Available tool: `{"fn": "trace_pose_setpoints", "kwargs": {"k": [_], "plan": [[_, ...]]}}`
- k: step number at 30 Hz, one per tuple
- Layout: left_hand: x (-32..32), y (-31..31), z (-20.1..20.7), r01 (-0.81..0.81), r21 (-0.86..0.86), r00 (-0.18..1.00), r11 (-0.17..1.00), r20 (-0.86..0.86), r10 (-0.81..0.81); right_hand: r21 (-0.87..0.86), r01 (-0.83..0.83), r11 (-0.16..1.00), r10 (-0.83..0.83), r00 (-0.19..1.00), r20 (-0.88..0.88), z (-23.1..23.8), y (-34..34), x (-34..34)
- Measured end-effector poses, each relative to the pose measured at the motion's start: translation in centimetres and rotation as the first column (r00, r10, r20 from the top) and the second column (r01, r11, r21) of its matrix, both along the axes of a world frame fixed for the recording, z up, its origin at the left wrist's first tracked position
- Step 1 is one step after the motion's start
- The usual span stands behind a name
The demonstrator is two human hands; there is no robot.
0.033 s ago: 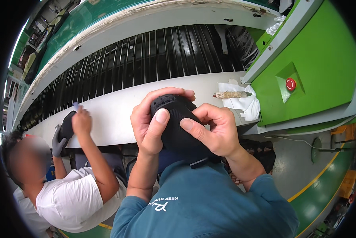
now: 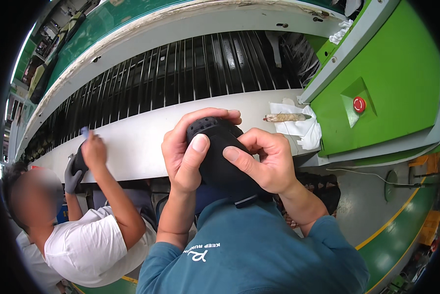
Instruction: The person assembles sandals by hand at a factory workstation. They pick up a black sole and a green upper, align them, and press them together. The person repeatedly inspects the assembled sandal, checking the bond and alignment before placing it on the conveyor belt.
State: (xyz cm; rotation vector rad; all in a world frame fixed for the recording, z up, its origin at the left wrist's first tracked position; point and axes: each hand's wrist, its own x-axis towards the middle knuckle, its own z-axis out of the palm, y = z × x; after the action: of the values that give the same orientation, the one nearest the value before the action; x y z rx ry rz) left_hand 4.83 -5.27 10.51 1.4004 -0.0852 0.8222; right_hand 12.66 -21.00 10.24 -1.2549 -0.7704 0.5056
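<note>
I hold a black shoe (image 2: 217, 154) in front of my chest with both hands. My left hand (image 2: 183, 154) wraps its left side, thumb pressed on the upper. My right hand (image 2: 269, 161) grips the right side, thumb and forefinger pinching near the shoe's middle. The shoe's lower part is hidden behind my teal shirt.
A white ledge (image 2: 132, 142) runs along a conveyor of black slats (image 2: 181, 73). A stained brush-like tool (image 2: 284, 117) lies on a white cloth (image 2: 305, 132). On the right is a green machine housing (image 2: 396, 83) with a red button (image 2: 359, 104). To my left, a person in a white shirt (image 2: 87, 245) works on another dark shoe (image 2: 77, 164).
</note>
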Motion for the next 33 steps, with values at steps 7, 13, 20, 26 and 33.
{"fn": "trace_pose_setpoints", "kwargs": {"k": [7,13,20,26,33], "plan": [[-1.0,-0.1,2.3,-0.002,0.071,0.986,0.997,-0.166,0.014,-0.057,0.009,0.998,-0.008,0.999,0.033,0.5,-0.7,0.0],[-0.3,3.7,5.1,0.081,-0.072,0.947,0.994,0.317,-0.054,0.030,0.033,0.999,-0.035,0.996,0.082,-1.6,-1.8,1.1],[-3.2,5.4,6.6,-0.337,0.025,0.908,0.941,0.275,0.317,0.037,0.030,0.999,-0.031,0.999,0.029,-1.9,-2.4,1.6],[-0.6,-0.6,3.4,0.125,0.109,0.962,0.986,-0.256,-0.094,0.009,0.048,0.999,-0.049,0.978,0.203,-0.7,-2.2,1.2],[-0.8,-1.1,3.7,0.030,0.253,0.977,0.967,-0.209,0.025,0.016,0.011,1.000,-0.015,0.974,0.226,-1.0,-2.4,1.0]]}}
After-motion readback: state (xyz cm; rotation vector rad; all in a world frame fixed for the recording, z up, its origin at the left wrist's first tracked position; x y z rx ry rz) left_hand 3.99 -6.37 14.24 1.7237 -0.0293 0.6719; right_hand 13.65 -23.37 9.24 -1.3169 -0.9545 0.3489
